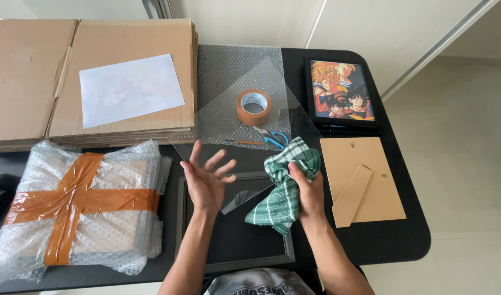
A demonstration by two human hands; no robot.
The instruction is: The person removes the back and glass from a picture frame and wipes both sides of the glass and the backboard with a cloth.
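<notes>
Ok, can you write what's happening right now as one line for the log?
left hand: flat under glass pane | right hand: pressing green checked cloth on pane | below: empty black frame | table: tape roll, scissors

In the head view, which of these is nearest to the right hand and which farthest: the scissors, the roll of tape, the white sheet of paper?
From the right hand, which grips a green checked cloth:
1. Scissors, just above the hand on the bubble wrap.
2. Roll of tape, farther up, behind the glass pane.
3. White sheet of paper, far to the left on the cardboard stack.
</notes>
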